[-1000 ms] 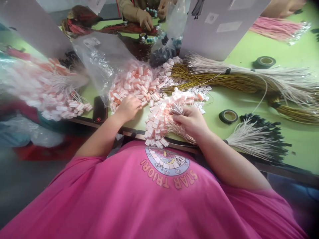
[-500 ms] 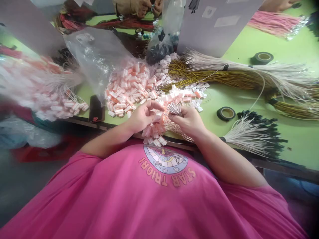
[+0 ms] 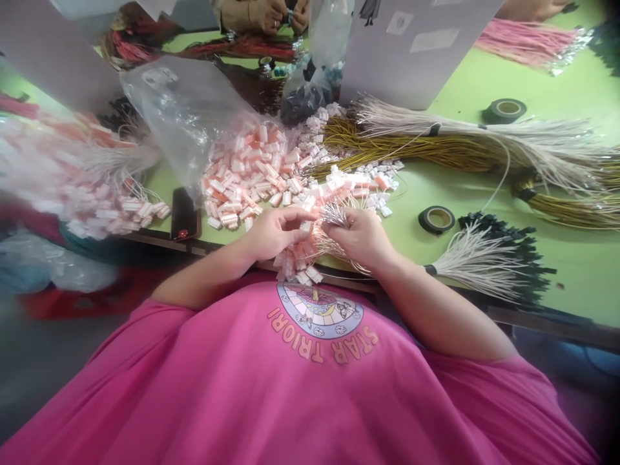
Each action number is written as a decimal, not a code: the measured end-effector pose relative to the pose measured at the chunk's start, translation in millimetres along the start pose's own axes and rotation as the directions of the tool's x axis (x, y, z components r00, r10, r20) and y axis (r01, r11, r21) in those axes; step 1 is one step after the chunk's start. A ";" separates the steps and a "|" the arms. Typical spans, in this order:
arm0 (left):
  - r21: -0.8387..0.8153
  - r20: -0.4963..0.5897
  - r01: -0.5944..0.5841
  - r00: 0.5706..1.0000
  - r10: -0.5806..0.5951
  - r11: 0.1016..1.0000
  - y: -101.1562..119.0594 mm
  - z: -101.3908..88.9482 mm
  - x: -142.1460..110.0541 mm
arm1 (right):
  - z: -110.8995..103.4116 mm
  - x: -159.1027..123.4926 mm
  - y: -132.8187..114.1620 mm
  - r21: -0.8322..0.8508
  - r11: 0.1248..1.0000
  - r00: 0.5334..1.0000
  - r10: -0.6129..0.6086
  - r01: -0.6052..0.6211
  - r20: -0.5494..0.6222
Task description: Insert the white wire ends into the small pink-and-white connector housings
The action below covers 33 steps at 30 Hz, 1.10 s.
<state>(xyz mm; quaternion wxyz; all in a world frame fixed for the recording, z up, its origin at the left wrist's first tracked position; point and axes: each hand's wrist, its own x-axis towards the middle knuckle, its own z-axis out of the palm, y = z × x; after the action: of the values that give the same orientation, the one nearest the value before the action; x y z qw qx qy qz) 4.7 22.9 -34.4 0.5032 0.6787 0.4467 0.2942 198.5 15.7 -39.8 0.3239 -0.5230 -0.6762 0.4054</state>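
Note:
My right hand [image 3: 363, 239] is closed round a bunch of thin wires [image 3: 335, 216], whose silvery ends stick out past the thumb. Close beside it, my left hand [image 3: 276, 234] pinches a small white connector housing [image 3: 306, 226] between thumb and fingertips. Below both hands, wired white and orange connectors [image 3: 293, 259] hang over the table's front edge. A heap of loose connector housings [image 3: 252, 171] in white and orange lies just beyond my left hand. Some wires between the hands are partly hidden by the fingers.
A phone [image 3: 185, 213] lies left, near a blurred connector pile [image 3: 106, 194]. To the right are black tape rolls [image 3: 436, 220], a white wire bundle with black connectors [image 3: 489, 261] and long white and yellow wires [image 3: 436, 145]. A co-worker's hands [image 3: 281, 14] work at the far side.
My left fingers have drawn closer together and shifted slightly down around the connector housing. My right hand keeps its hold on the wires. The whole view has shifted slightly.

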 end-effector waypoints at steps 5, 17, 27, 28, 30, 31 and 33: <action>0.152 -0.040 -0.008 0.999 0.014 0.988 4.4 2.1 0.7 | 2.6 -1.4 0.5 -0.007 1.000 1.000 -0.007 0.007 -0.008; -0.065 0.062 0.243 0.969 -0.239 0.968 20.2 12.0 -2.8 | 8.6 -4.7 -0.5 -0.109 0.994 0.993 -0.018 0.006 -0.113; 0.178 -0.016 -0.024 1.000 0.027 0.984 5.0 13.8 0.8 | 4.7 -4.9 1.0 -0.008 1.000 0.998 -0.025 0.024 -0.059; 0.186 -0.008 -0.033 0.999 0.035 0.982 4.4 13.8 0.3 | 4.6 -5.3 0.6 -0.008 1.000 0.998 -0.018 0.018 -0.053; 0.194 -0.008 -0.051 0.999 0.054 0.980 4.7 12.4 -1.0 | 4.1 -5.2 0.2 0.030 1.000 1.000 -0.009 0.010 -0.030; 0.206 -0.005 -0.065 0.998 0.068 0.976 5.4 10.5 -1.9 | 3.6 -4.8 0.4 0.061 0.998 1.000 -0.009 0.010 -0.012; 0.259 0.016 -0.120 0.993 0.120 0.958 7.4 3.2 -4.1 | 2.0 -2.8 1.9 0.125 0.992 0.999 -0.017 0.014 0.027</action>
<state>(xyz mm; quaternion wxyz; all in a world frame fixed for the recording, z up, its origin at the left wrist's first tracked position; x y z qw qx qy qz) 7.9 17.2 -28.2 0.3914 0.7645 0.4393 0.2632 198.3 12.8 -42.4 0.3496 -0.4905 -0.6580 0.4519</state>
